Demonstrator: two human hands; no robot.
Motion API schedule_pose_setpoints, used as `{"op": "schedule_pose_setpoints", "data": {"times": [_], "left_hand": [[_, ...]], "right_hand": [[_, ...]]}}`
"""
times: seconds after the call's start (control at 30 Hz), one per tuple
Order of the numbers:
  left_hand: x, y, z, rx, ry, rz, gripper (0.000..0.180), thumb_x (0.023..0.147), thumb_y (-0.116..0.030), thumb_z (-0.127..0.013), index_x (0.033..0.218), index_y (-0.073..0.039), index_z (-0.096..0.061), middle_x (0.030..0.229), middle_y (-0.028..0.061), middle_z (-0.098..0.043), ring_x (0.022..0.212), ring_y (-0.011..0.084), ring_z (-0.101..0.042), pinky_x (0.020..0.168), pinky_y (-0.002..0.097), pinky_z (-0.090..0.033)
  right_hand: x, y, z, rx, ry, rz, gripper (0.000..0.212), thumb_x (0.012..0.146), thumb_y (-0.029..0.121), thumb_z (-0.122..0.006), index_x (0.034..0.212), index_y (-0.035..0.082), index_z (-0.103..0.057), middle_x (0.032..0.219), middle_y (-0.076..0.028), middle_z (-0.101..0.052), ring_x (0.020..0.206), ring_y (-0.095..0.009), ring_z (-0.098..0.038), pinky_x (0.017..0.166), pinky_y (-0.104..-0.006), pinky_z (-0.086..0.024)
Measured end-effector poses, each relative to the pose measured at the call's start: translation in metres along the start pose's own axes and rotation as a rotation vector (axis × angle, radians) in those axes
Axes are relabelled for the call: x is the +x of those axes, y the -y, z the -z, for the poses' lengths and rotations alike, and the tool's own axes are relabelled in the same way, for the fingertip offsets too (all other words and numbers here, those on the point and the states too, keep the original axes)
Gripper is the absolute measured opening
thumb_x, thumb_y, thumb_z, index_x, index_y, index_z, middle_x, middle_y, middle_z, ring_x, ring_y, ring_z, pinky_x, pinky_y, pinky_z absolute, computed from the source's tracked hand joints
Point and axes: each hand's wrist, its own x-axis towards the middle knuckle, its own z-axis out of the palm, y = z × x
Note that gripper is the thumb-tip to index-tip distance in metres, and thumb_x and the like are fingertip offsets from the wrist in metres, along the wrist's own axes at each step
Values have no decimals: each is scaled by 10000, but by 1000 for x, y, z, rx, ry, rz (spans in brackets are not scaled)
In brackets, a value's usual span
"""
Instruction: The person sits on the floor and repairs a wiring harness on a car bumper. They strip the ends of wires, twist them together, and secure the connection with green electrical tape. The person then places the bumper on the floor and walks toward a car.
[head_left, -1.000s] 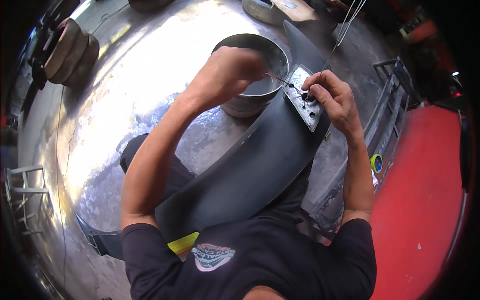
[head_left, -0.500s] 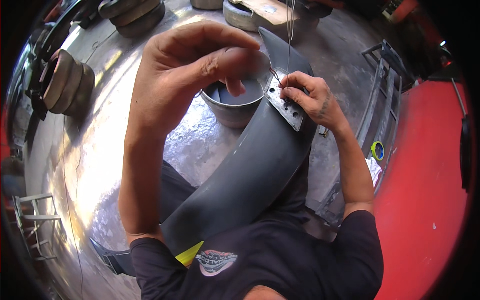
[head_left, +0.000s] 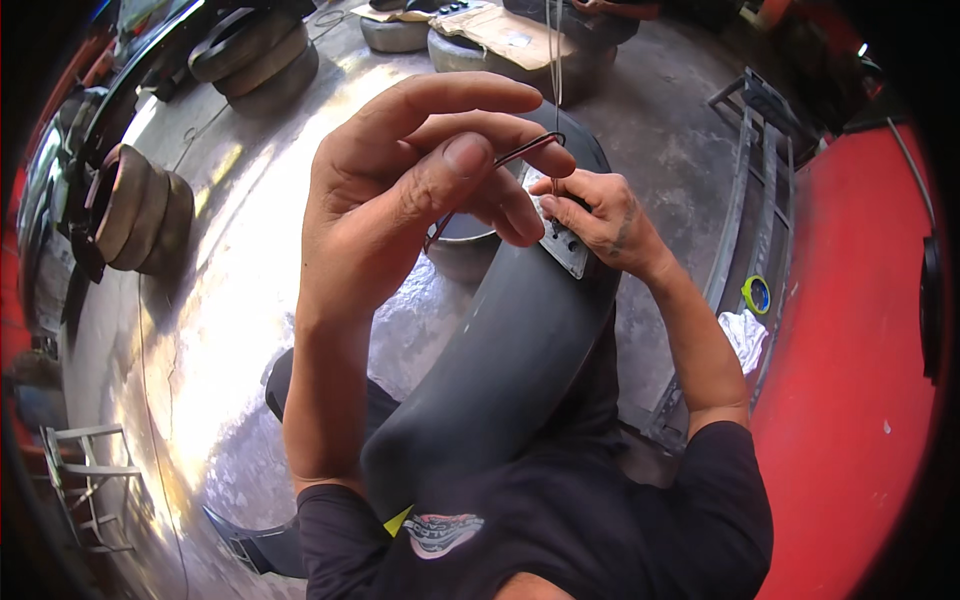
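My left hand (head_left: 395, 195) is raised at the centre, its thumb and curled fingers closed on a thin dark-and-red wire (head_left: 527, 149). The wire bends over near the fingertips and leads down toward my right hand (head_left: 605, 220). That hand pinches at a pale metal plate (head_left: 572, 258) with holes, where thin wire runs into its fingertips; the exact grip is partly hidden. The plate lies on the upper end of a long, curved dark grey panel (head_left: 490, 350), which slants across my lap. Pale thin strands (head_left: 557, 50) hang from above, behind my hands.
A bucket (head_left: 466, 262) stands behind the panel, partly covered by my left hand. Old tires (head_left: 140, 210) lie at the left and back, one topped with cardboard (head_left: 510, 35). At right are a metal frame (head_left: 735, 210), tape roll (head_left: 756, 294), white cloth (head_left: 744, 338) and red panel (head_left: 850, 350).
My left hand has turned and its fingers have spread more, showing the wire across them. My right hand stays pinched at the plate. The whole view has shifted slightly.
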Motion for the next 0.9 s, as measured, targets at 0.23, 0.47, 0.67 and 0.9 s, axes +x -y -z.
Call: {"op": "schedule_pose_setpoints", "data": {"times": [0.23, 0.47, 0.67, 0.9], "left_hand": [[10, 5, 0, -22, -155, -26, 410, 1073, -214, -642, 1363, 75, -621, 1127, 260, -758, 838, 256, -786, 741, 353, -649], [24, -11, -4, 439, -207, -33, 363, 949, -71, -781, 1289, 27, -703, 1065, 140, -777, 866, 170, -754, 749, 283, -592], [60, -6, 9, 1427, -224, -544, 163, 925, -42, -775, 1085, -56, -804, 1010, 84, -804, 905, 205, -766, 828, 314, -591], [70, 1, -4, 1473, -240, -844, 142, 856, -46, -820, 995, -57, -794, 954, 82, -786, 898, 274, -748, 847, 379, -559]], "right_hand": [[0, 4, 0, -59, 3, 29, 200, 1004, 124, -618, 1024, -57, -703, 978, -236, -731, 945, -408, -718, 848, -426, -554], [-2, -2, -4, -106, -52, 103, 186, 994, 127, -631, 1005, -47, -695, 965, -234, -730, 935, -417, -717, 830, -437, -557], [-4, -1, -5, -97, -59, 111, 189, 996, 135, -633, 1008, -46, -687, 953, -228, -733, 920, -415, -722, 825, -442, -558], [-6, -9, -10, -90, -119, 142, 160, 997, 108, -647, 1032, -40, -694, 835, -172, -700, 796, -330, -697, 763, -409, -539]]}}
